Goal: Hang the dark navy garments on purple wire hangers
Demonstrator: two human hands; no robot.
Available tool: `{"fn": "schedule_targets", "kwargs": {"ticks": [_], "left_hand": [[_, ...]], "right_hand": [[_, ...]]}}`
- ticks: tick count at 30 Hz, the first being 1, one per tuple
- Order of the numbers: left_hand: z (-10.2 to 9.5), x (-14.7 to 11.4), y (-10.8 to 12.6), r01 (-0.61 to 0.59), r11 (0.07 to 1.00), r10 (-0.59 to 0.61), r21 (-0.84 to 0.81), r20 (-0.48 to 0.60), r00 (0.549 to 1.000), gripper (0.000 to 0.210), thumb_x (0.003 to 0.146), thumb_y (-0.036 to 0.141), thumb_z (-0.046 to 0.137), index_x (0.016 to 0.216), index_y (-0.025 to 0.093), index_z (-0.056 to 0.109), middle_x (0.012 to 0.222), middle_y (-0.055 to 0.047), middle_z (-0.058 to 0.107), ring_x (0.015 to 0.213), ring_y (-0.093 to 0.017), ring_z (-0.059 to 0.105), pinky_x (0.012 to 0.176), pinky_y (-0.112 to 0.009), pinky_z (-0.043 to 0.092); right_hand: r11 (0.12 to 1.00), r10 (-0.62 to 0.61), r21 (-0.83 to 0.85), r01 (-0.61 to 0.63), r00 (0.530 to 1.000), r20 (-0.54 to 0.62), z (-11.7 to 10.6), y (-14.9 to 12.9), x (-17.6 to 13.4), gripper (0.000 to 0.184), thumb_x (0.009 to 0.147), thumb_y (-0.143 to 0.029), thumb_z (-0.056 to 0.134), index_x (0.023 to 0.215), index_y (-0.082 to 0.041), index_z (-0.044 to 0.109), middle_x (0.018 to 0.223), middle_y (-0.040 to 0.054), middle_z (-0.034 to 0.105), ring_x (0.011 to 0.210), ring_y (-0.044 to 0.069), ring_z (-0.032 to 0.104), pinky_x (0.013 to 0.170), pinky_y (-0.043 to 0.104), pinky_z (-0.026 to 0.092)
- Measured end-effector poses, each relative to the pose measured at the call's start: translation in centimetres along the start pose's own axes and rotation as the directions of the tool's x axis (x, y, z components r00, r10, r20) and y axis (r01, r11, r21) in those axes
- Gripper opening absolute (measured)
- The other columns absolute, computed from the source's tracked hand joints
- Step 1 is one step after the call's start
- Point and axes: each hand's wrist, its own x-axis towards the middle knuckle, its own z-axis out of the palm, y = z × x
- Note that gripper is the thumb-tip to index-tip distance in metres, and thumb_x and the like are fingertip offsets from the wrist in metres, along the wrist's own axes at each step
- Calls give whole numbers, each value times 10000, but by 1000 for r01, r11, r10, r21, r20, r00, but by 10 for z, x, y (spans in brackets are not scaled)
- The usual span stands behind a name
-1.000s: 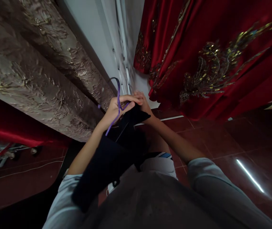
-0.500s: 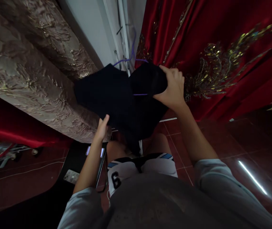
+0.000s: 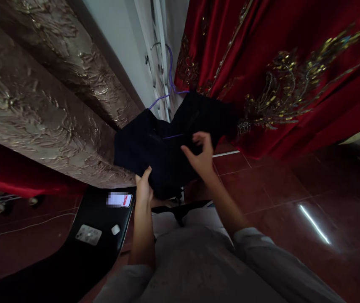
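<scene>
A dark navy garment [image 3: 142, 143] hangs on a purple clothes hanger [image 3: 171, 86], in front of a pale metal stand [image 3: 164, 101]. The hanger's lower bar shows through the garment's open front. My left hand [image 3: 144, 185] is closed on the garment's lower edge, thumb on top and fingers tucked beneath. In front of the garment's right half is my right hand [image 3: 202, 155], its thumb and forefinger curved and apart with nothing visible between them. Whether its fingertips touch the cloth I cannot tell.
Beige embossed curtains [image 3: 56, 97] hang at left, a red curtain with gold sequins [image 3: 262, 25] at right. On a black bench [image 3: 100, 214] lie a lit phone [image 3: 126, 200], another phone [image 3: 88, 235] and a small white case [image 3: 116, 229]. Red tiles [image 3: 271, 210] cover the floor.
My right hand has let go of the garment's upper right edge and come down and left across its front. The garment sits a little lower; my left hand still grips it.
</scene>
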Motion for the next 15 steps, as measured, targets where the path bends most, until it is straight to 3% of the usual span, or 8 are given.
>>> {"fn": "schedule_targets", "kwargs": {"ticks": [2, 3, 5, 7, 11, 15], "left_hand": [[1, -7, 0, 20, 1000, -21, -23, -23, 1000, 502, 758, 388, 827, 1224, 321, 654, 1290, -36, 723, 1331, -278, 616, 1162, -432, 490], [1, -8, 0, 16, 1000, -16, -15, -25, 1000, 493, 763, 397, 831, 1219, 321, 660, 1282, -37, 726, 1327, -283, 619, 1162, -442, 489], [0, -6, 2, -30, 999, 30, 19, -42, 999, 459, 769, 406, 829, 1190, 293, 682, 1253, -51, 736, 1320, -290, 624, 1177, -462, 472], [0, -2, 2, -76, 996, 79, 49, -52, 996, 412, 769, 405, 822, 1135, 255, 706, 1209, -65, 751, 1305, -291, 632, 1188, -471, 459], [-3, 0, -6, -70, 995, 74, 76, -43, 996, 325, 767, 380, 805, 1063, 280, 713, 1145, -35, 766, 1277, -282, 647, 1141, -448, 494], [-12, -8, -20, 9, 995, -2, 99, -64, 998, 260, 791, 344, 704, 1050, 348, 682, 1121, 19, 756, 1203, -250, 681, 1017, -389, 548]], "right_hand": [[971, 205, 89, -223, 963, 175, 30, 19, -35, 317, 797, -375, 657, 1041, -208, 543, 1006, 67, 619, 816, 179, 582, 767, 323, 498], [935, 299, 108, -338, 914, 273, 41, 28, -51, 245, 802, -381, 642, 949, -210, 546, 914, 44, 620, 746, 162, 570, 726, 305, 482], [863, 415, 101, -495, 809, 416, 49, 42, -77, 234, 847, -425, 588, 766, -219, 513, 733, 13, 595, 661, 152, 550, 675, 291, 448], [825, 464, 93, -557, 762, 452, 47, 49, -92, 328, 883, -462, 544, 670, -226, 461, 657, 10, 582, 648, 157, 565, 658, 287, 432], [805, 444, 168, -569, 766, 466, 36, 46, -93, 407, 908, -518, 565, 653, -225, 444, 653, 10, 587, 722, 167, 631, 731, 286, 465], [788, 435, 227, -572, 779, 451, 32, 39, -76, 387, 950, -513, 515, 699, -220, 505, 638, -5, 558, 637, 140, 553, 685, 280, 435]]}}
